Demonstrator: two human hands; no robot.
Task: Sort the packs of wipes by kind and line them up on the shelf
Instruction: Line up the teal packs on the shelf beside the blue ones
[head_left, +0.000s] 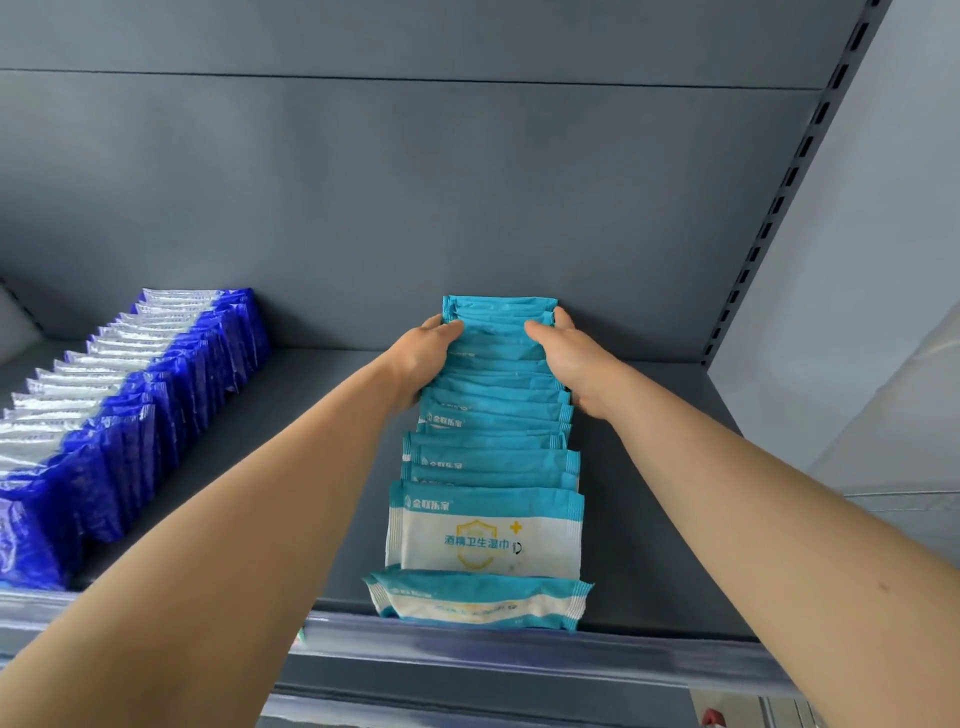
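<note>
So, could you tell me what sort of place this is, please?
Probably a shop or stockroom: a grey metal shelf with a slotted upright, a clear price rail along its front edge, and teal wipe packs and blue packs standing in rows.

We take this for a shop: grey metal shelf, slotted upright at two o'clock, clear label strip at six, identical wipe packs in rows.

A grey metal back panel rises behind the shelf, a slotted upright at its right edge, pale wall beyond.
</note>
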